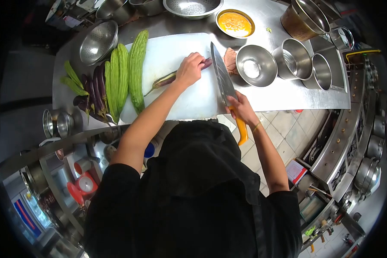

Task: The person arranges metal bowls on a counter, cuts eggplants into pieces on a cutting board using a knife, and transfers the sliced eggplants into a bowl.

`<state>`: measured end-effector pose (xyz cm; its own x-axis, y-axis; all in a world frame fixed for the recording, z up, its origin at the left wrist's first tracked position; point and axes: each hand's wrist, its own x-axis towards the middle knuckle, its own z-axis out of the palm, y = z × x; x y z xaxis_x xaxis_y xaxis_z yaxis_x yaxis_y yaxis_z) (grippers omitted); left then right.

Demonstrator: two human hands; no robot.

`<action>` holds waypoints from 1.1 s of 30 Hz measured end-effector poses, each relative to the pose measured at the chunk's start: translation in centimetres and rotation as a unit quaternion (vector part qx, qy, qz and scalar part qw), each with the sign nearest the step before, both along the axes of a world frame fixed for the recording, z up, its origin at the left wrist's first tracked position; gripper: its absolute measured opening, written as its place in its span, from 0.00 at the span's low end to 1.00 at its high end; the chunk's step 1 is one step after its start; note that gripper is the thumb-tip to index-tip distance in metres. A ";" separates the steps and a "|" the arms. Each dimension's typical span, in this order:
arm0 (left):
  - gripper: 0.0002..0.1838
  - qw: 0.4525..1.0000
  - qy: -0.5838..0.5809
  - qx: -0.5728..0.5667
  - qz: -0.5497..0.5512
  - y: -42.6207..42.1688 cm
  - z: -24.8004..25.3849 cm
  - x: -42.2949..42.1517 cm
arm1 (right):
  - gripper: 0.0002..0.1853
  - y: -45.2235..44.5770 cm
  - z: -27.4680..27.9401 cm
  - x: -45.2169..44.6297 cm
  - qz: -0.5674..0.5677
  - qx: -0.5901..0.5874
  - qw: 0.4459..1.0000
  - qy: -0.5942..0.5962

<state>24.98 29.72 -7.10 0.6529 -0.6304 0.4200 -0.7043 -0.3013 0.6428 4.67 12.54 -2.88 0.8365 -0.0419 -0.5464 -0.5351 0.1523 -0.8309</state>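
My left hand (189, 70) is closed over an eggplant (165, 80) lying slantwise on the white cutting board (180, 103). Part of its side shows pale flesh, and its thin stem end points down and left. In my right hand (242, 108) is a large knife (222, 71), held near the base of its yellow handle. The blade points away from me along the board's right edge, apart from the eggplant. Long green gourds (136, 71) lie on the board's left side and beside it. More purple eggplants (99, 86) are left of them.
Small green vegetables (74, 79) and a colander (99, 42) are at the left. A bowl of orange liquid (235, 24) stands behind the board. Metal bowls (256, 66) and pots (294, 59) line the right, near a folded brownish cloth or paper (230, 61).
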 end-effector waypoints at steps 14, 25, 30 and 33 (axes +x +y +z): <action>0.07 0.999 0.032 0.013 0.019 -0.1 -0.2 -0.6 | 0.15 1.6 0.7 -2.0 -0.017 -0.022 1.000 -0.004; 0.09 0.998 0.034 0.020 0.040 -0.2 0.2 -0.9 | 0.13 2.3 2.7 -3.0 -0.023 -0.050 0.998 0.027; 0.06 0.998 0.043 0.040 0.036 -0.3 0.2 -1.2 | 0.12 1.3 1.0 0.7 -0.006 -0.046 0.999 0.019; 0.07 0.997 0.046 0.040 0.044 -0.5 0.5 -1.6 | 0.12 0.9 -0.4 3.0 0.041 -0.036 0.998 -0.002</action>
